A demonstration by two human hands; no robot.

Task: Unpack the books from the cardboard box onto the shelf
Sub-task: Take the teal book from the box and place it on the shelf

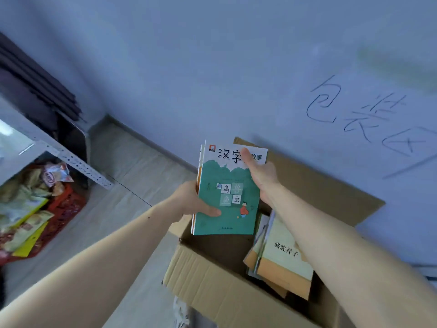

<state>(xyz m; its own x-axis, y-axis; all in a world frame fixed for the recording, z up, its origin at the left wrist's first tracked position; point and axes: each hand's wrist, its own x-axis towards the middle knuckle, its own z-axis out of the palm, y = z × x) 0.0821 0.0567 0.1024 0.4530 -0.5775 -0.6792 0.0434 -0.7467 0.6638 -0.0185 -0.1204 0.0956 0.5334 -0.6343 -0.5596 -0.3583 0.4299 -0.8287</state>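
A thin stack of books (227, 209), the front one with a green and white cover, is held upright above the open cardboard box (212, 287). My left hand (194, 202) grips the stack's lower left edge, thumb across the cover. My right hand (260, 174) holds the upper right edge, thumb on the title. Inside the box, at its right side, lie more books (283, 261), the top one pale green with an orange band. The white metal shelf (78, 164) stands at the left.
A red plastic basket (63, 209) full of snack packets sits on the floor under the shelf. Dark folded cloth (35, 91) lies on top of the shelf. A white wall (212, 67) with handwritten characters runs behind the box. Bare floor (132, 166) separates shelf and box.
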